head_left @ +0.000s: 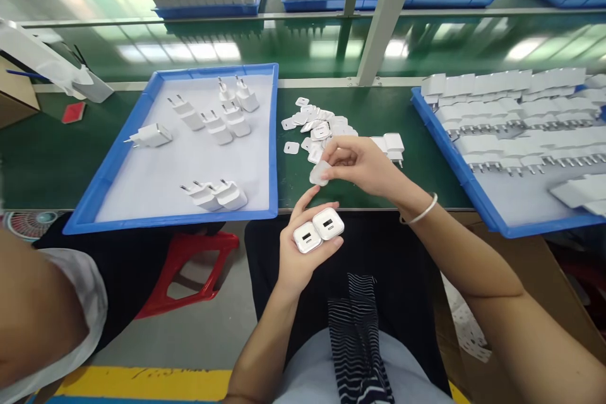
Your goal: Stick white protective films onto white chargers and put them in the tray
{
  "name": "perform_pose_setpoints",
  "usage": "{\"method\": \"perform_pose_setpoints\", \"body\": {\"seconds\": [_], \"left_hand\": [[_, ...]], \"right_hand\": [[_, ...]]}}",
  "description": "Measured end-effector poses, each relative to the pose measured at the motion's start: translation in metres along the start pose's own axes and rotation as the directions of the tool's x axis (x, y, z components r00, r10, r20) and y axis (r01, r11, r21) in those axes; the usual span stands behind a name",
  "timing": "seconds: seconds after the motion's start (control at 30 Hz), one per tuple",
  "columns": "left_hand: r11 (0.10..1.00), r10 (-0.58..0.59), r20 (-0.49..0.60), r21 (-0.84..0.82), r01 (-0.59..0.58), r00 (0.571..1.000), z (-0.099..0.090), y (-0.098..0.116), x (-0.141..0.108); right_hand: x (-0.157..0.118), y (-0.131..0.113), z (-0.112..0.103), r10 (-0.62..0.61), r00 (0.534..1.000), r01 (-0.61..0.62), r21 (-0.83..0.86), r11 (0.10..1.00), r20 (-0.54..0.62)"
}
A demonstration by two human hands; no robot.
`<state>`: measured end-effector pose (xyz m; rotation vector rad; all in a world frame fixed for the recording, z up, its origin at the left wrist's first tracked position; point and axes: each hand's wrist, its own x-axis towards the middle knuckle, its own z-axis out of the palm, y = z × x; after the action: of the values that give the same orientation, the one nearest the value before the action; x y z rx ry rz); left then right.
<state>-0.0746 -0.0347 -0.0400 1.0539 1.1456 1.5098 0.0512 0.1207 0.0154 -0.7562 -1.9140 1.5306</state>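
Note:
Two white chargers (318,229) with dark port slots facing up lie side by side in my left hand (300,246), whose fingers wrap round them. Just above, my right hand (357,164) pinches a small white cover plate (320,173) between thumb and fingers. The tip of my left index finger is close to that plate's lower edge; whether they touch I cannot tell. Behind my right hand, a loose pile of white cover plates (307,118) lies on the green bench. A few white chargers (392,142) are partly hidden behind my right hand.
A blue-rimmed tray (273,139) at the left holds several white plugs. Another blue tray (466,180) at the right carries rows of chargers. A metal post (386,19) rises behind the pile. At the left are a red stool (203,268) and another person's arm (38,309).

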Motion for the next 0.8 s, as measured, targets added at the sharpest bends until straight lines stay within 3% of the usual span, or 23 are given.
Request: {"method": "perform_pose_setpoints", "body": {"seconds": [0.1,0.27,0.33,0.57,0.8], "left_hand": [[0.999,-0.020,-0.002,-0.046,0.020,1.000,0.009,-0.002,0.006],[0.998,0.063,0.051,-0.032,-0.061,0.997,0.032,0.004,0.012],[0.995,0.102,0.108,-0.007,-0.102,0.989,0.038,0.010,0.013],[0.996,0.073,0.209,-0.062,-0.061,0.975,0.044,0.010,0.015],[0.997,-0.004,0.103,-0.070,0.011,0.995,0.054,0.001,0.013]], "right_hand": [[-0.027,-0.002,0.003,0.019,0.998,-0.011,0.134,0.991,-0.060],[-0.067,-0.003,0.010,-0.101,0.940,0.104,-0.008,0.995,-0.327],[-0.076,-0.005,0.008,-0.111,0.918,0.104,-0.038,0.994,-0.381],[-0.090,-0.020,-0.016,-0.104,0.928,0.059,-0.135,0.989,-0.357],[-0.094,-0.021,-0.025,-0.037,0.934,-0.025,-0.168,0.985,-0.354]]}}
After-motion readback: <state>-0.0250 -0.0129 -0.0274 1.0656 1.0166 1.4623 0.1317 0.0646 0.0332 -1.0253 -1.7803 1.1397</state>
